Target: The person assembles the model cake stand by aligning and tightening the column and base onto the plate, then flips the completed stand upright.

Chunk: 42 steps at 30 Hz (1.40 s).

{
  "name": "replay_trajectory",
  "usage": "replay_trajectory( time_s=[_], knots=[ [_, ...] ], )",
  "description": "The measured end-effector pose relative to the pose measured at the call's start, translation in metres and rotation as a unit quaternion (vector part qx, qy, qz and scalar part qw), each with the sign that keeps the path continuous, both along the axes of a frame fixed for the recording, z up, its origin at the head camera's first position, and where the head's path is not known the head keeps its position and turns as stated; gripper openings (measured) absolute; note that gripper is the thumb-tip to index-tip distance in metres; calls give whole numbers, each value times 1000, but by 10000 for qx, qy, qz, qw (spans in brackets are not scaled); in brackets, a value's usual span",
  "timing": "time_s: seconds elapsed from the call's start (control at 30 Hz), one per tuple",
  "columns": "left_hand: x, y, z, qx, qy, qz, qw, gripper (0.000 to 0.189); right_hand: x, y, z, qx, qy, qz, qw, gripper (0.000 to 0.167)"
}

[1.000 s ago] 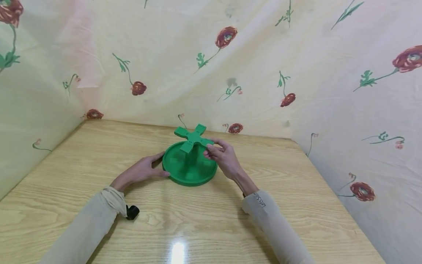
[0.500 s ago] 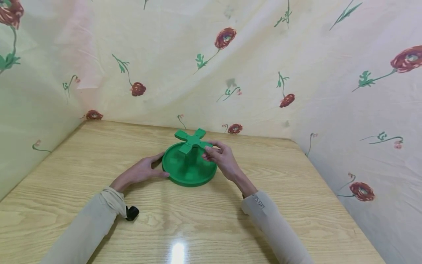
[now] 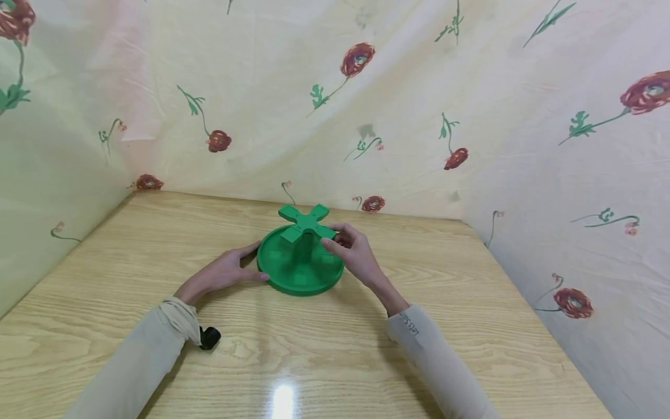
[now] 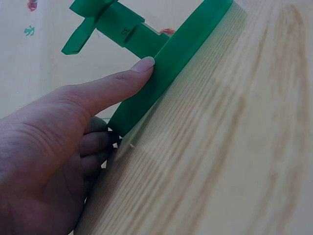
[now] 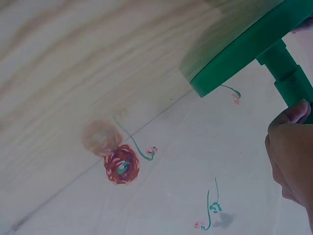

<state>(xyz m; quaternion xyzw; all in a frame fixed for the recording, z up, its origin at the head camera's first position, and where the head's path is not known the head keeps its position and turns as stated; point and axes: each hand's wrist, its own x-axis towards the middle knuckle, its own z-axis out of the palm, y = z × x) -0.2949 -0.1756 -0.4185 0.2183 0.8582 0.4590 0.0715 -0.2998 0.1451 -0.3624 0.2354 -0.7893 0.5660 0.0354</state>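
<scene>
A round, shallow green base (image 3: 303, 290) stands on the table, a thick post (image 3: 302, 251) rising from its middle. On top of the post sits a flat green cross-shaped piece (image 3: 307, 222), its arms spread in an X. My left hand (image 3: 227, 270) holds the base's left side; in the left wrist view the thumb (image 4: 117, 88) presses the rim and the other fingers curl at the table behind it. With thumb and fingers my right hand (image 3: 357, 256) pinches the cross's near right arm. The right wrist view shows that hand (image 5: 296, 154) beside the post, its grip partly out of frame.
The wood-grain table (image 3: 314, 361) extends around the base. A flowered cloth (image 3: 272, 105) hangs behind it and along both sides. Something small and black (image 3: 210, 338) sticks out at my left sleeve (image 3: 141, 349).
The cross has come down a little with my right hand and turned slightly, now sitting level over the post. My right thumb has shifted along its arm. The left hand and base have stayed put.
</scene>
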Motion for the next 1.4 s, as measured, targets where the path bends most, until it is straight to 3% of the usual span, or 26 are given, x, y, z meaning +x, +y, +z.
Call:
replay_trajectory(
  time_s=[0.57,0.93,1.27,1.4],
  knots=[
    [1,0,1,82,-6,-80,9999,103,7,-7,-4,393,709,-430,9958,32],
    [1,0,1,138,24,-106,9998,102,11,-12,-6,563,1359,-370,9884,32],
    [2,0,1,135,-10,-73,9999,102,7,-13,-15,795,2174,-161,9727,35],
    [1,1,1,132,-18,-71,9999,102,6,-13,-15,879,2475,-98,9649,28]
  ],
)
